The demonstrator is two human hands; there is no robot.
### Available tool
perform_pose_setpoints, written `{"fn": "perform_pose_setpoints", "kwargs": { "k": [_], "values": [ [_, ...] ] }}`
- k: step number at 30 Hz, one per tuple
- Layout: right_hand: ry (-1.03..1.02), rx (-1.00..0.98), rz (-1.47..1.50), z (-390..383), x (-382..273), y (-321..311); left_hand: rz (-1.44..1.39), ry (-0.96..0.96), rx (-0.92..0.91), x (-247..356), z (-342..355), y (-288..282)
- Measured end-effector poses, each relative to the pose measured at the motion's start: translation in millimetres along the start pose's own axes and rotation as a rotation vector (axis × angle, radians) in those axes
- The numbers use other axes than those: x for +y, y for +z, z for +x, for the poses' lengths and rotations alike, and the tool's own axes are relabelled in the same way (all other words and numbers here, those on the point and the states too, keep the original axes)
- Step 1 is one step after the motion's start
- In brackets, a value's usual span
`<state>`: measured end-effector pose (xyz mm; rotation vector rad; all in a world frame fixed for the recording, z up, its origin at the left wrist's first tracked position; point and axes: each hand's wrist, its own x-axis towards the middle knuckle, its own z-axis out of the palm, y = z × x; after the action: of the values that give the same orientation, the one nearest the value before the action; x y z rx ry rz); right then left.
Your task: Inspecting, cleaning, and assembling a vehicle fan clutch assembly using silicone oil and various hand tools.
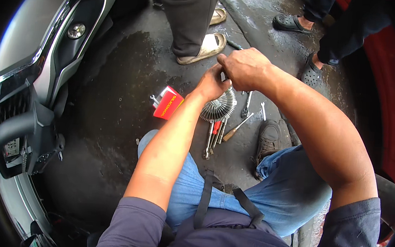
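Your left grip [211,84] and right grip [245,68] meet, though whether they clamp anything I cannot tell, just over the finned metal disc [220,107], already exposed, its handwork seemingly unfinished, the wooden-handled screwdriver [229,134] lying nearby.

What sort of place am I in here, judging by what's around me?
Likely a vehicle repair shop or similar work area: the front of a silver vehicle stands at left, and a ratchet and wrench lie near a finned metal part.
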<state>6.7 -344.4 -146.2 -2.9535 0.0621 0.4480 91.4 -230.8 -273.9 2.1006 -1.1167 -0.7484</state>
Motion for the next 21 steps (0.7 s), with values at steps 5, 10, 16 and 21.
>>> {"fn": "perform_pose_setpoints", "kwargs": {
  "k": [5,10,16,21],
  "values": [
    [0.072,-0.024,0.007,1,2,2,-0.089,-0.044,0.079,5,-1,-9],
    [0.073,-0.076,-0.056,9,-7,-8,-0.276,0.138,0.057,-18,6,0],
    [-0.034,-0.008,-0.096,5,0,5,-0.039,0.117,0.046,-10,6,0],
    [0.032,-0.054,-0.06,-1,-1,5,-0.156,-0.087,0.003,-2,-2,-8]
  ]
}}
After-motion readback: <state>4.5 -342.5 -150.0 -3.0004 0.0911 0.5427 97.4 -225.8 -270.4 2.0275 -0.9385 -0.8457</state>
